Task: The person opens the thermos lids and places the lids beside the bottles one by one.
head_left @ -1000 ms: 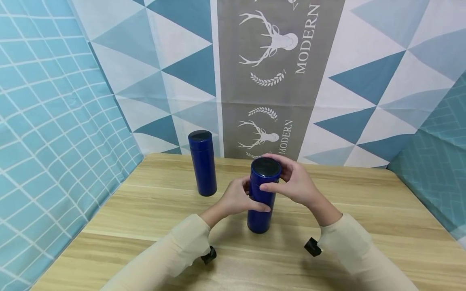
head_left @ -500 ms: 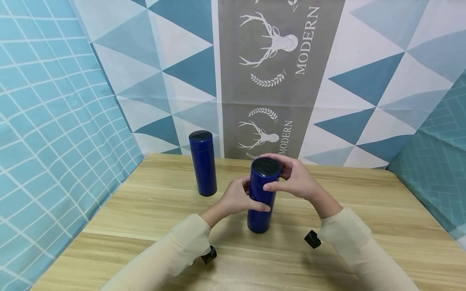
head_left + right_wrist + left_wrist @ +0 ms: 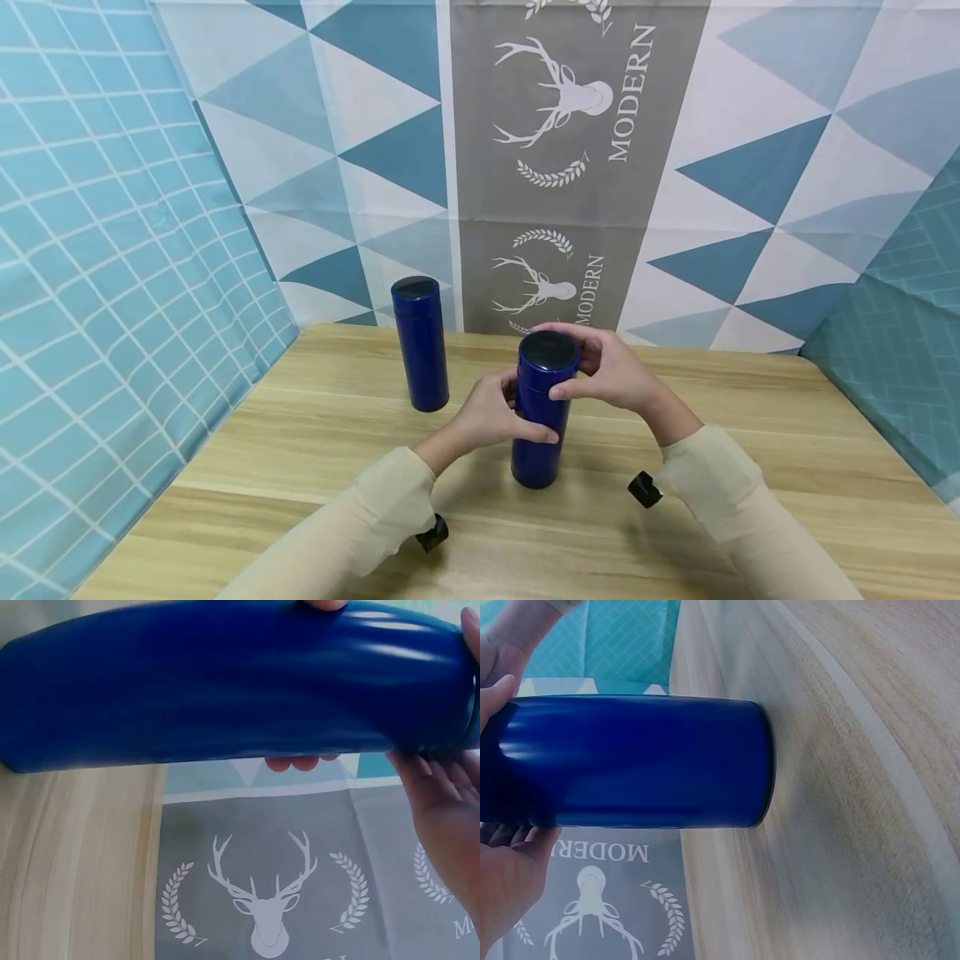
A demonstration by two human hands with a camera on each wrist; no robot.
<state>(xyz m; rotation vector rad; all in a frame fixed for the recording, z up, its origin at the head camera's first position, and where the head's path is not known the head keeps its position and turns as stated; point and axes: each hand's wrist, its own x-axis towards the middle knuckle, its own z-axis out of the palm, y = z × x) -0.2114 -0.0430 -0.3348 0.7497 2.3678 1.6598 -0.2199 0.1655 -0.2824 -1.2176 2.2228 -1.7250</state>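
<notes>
left grip point(image 3: 489, 414) clamped round body of blue vacuum flask point(image 3: 537, 408) | right grip point(image 3: 611, 375) clamped about its black-topped cap point(image 3: 549, 351), above left grip | flask upright on desk point(image 3: 300, 467), between both grips | progress, judged: holds set, cap seated; cap removal not done, twist direction unclear | second blue flask point(image 3: 422, 350), capped, beyond left grip, untouched
</notes>
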